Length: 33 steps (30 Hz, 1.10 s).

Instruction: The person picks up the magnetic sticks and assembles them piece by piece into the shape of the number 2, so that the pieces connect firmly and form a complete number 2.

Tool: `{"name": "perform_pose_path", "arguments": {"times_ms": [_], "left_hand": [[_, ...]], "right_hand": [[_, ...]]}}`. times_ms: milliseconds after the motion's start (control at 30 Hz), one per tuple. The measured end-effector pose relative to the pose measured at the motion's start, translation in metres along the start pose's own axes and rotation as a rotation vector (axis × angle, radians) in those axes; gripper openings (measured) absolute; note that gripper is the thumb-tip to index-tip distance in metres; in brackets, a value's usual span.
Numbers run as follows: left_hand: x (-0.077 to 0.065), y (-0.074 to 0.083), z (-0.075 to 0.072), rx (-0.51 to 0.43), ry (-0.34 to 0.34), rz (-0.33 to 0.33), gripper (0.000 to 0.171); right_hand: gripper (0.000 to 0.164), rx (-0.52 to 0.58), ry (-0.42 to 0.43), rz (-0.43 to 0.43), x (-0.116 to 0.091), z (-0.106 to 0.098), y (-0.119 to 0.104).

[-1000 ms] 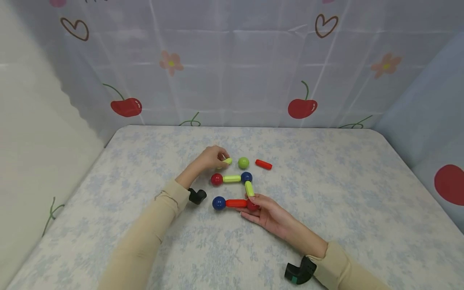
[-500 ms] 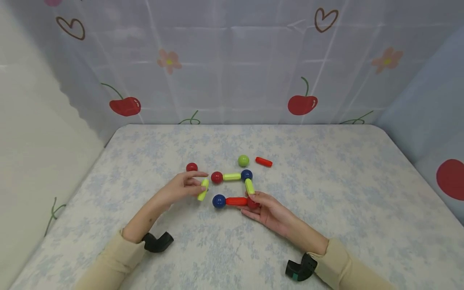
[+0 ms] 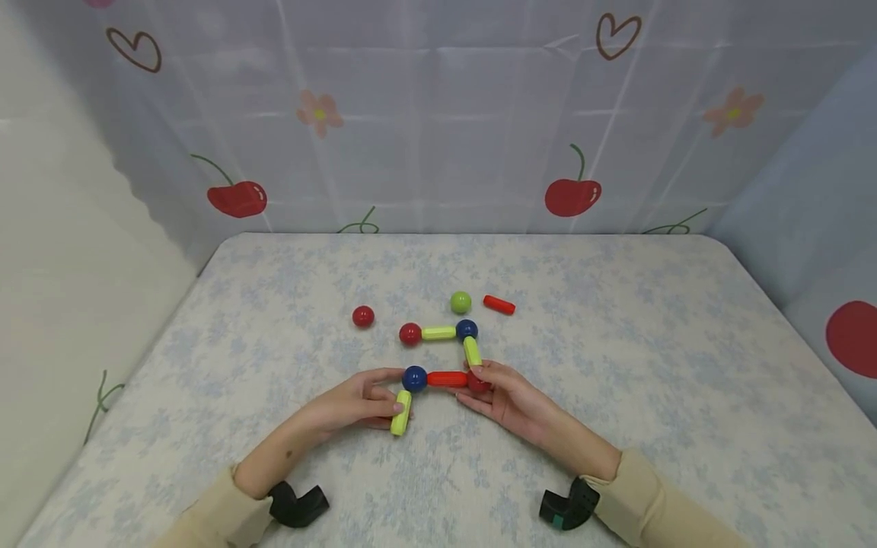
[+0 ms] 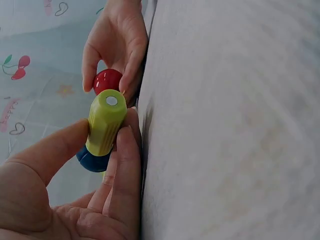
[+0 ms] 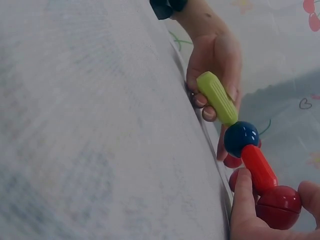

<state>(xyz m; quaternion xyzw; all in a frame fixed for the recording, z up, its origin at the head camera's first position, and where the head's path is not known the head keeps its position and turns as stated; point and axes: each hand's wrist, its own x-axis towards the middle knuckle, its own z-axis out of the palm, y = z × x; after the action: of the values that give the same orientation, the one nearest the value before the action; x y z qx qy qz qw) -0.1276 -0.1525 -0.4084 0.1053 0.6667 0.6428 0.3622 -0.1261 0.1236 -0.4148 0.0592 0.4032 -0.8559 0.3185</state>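
Observation:
My left hand (image 3: 352,403) pinches a yellow-green magnetic stick (image 3: 401,413) between thumb and fingers. The stick's upper end meets a blue ball (image 3: 414,378), and in the right wrist view the stick (image 5: 218,98) and blue ball (image 5: 241,138) are in line. From that ball a red stick (image 3: 447,379) runs to a red ball (image 3: 479,381), which my right hand (image 3: 514,403) grips between thumb and fingers. Another yellow-green stick (image 3: 472,352) links it to a second blue ball (image 3: 467,329), then a further yellow-green stick (image 3: 438,332) leads to a red ball (image 3: 410,333).
Behind the joined pieces lie a loose red ball (image 3: 363,317), a green ball (image 3: 460,302) and a loose red stick (image 3: 499,304). The patterned table (image 3: 617,320) ends at a printed curtain (image 3: 438,137) behind.
My left hand picked up the yellow-green stick beside the green ball, drew it left and toward me, and brought it to the blue ball. My right hand has stayed in place.

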Motion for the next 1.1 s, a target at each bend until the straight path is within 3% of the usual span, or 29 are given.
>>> {"name": "perform_pose_path", "arguments": {"times_ms": [133, 333, 467, 667, 833, 933, 1100], "left_hand": [[0.003, -0.001, 0.002, -0.041, 0.000, -0.023, 0.070], [0.005, -0.002, 0.006, -0.173, -0.026, -0.053, 0.073], [0.006, -0.003, 0.008, -0.232, -0.049, -0.041, 0.072], [0.005, -0.003, 0.011, -0.265, -0.047, -0.036, 0.071], [0.005, -0.002, 0.012, -0.251, -0.014, -0.054, 0.069], [0.005, -0.002, 0.012, -0.255, -0.003, -0.059, 0.069], [0.004, -0.003, 0.013, -0.266, 0.002, -0.055, 0.068]], "right_hand": [[0.033, 0.008, -0.003, 0.001, 0.000, -0.001, 0.000], [0.025, 0.006, -0.014, 0.001, 0.000, -0.001, 0.000], [0.028, -0.069, 0.010, -0.007, 0.000, 0.000, -0.002], [0.053, -0.452, 0.067, -0.041, -0.005, -0.001, -0.015], [0.051, -0.761, 0.117, -0.105, -0.007, -0.007, -0.035], [0.045, -0.927, 0.172, -0.198, -0.001, -0.009, -0.050], [0.034, -1.147, 0.314, -0.434, 0.023, -0.014, -0.073]]}}
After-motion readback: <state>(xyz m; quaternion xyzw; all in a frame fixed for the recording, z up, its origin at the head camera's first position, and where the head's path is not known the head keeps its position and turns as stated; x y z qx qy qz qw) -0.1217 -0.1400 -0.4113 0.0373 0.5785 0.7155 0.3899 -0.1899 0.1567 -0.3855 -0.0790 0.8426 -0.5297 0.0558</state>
